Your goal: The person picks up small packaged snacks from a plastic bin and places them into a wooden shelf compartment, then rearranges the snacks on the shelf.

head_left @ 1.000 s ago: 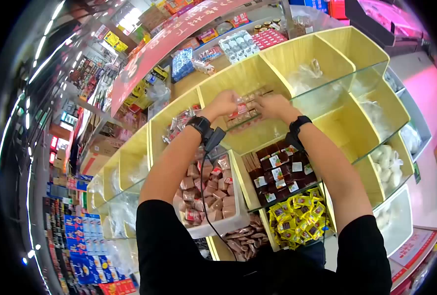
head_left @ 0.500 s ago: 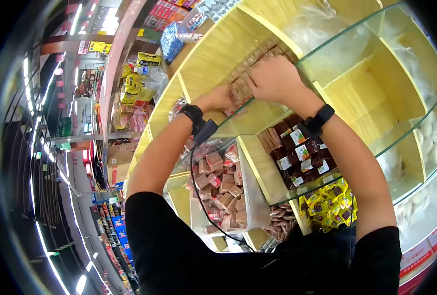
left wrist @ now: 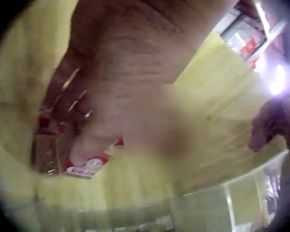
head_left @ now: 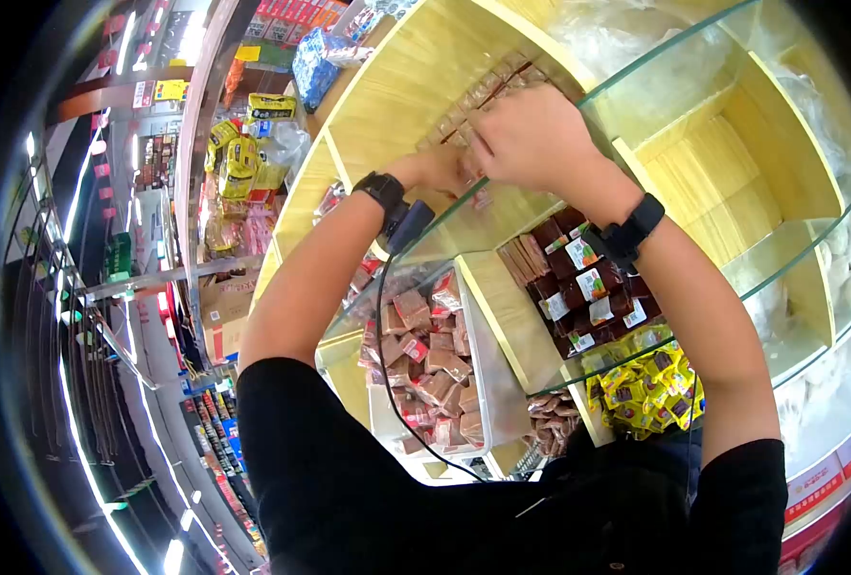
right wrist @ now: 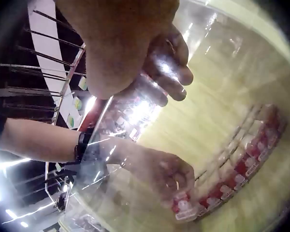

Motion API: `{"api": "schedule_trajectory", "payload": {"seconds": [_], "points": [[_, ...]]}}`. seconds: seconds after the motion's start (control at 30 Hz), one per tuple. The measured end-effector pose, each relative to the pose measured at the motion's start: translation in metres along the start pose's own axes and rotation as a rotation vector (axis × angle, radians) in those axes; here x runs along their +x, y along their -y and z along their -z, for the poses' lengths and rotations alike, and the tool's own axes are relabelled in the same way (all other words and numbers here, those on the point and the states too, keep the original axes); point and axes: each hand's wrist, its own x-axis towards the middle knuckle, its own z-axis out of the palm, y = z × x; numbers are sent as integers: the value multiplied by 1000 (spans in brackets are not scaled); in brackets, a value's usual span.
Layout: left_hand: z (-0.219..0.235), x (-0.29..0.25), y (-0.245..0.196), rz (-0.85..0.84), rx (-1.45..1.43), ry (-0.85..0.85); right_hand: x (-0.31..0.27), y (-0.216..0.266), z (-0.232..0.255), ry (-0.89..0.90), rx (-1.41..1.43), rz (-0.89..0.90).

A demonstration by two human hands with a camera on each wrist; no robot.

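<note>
A row of small wrapped brown snack packets (head_left: 490, 94) with red-and-white labels lines the upper wooden compartment. At the row's near end, my left hand (head_left: 435, 169) pinches one packet (right wrist: 184, 208) between thumb and fingers. The left wrist view shows that thumb laid on its label (left wrist: 89, 166). My right hand (head_left: 535, 139) hovers over the row, overlapping it in the head view. From the right wrist, its fingers (right wrist: 171, 79) are seen loosely bent with nothing between them, apart from the packets.
A glass panel (head_left: 626, 81) edges the compartment close below my wrists. Lower bins hold brown wrapped blocks (head_left: 435, 369), dark labelled packs (head_left: 588, 287) and yellow packets (head_left: 646, 388). Clear plastic bags (head_left: 617, 43) fill the neighbouring compartment. A cable (head_left: 387, 374) hangs from my left wrist.
The head view has turned and come closer over the compartment. My right hand has shifted across the row toward the left hand, which stays at the near end.
</note>
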Motion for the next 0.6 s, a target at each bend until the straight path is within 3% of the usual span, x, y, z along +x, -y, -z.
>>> {"api": "schedule_trajectory", "payload": {"seconds": [0.1,0.17,0.2,0.3,0.4,0.5,0.53,0.57,0.6], "points": [[25,4,-21,111,105,44,1,-2,-3,-52,-7,19],[62,-17,-91,285,106,115,0,-1,-4,-125,2,45],[64,-33,-97,225,46,-45,4,4,6,96,-72,-55],[59,-92,-118,116,43,-522,7,14,26,216,-12,-112],[38,-152,-150,193,-48,-784,24,-1,16,418,211,-41],[5,-174,-146,148,-118,-965,69,15,10,854,373,82],[-5,-172,-139,130,-57,-997,86,45,21,961,245,49],[-15,-167,-131,111,6,-1027,100,59,15,1030,166,144],[-31,-157,-122,34,93,-1207,114,67,6,1099,84,234]]}}
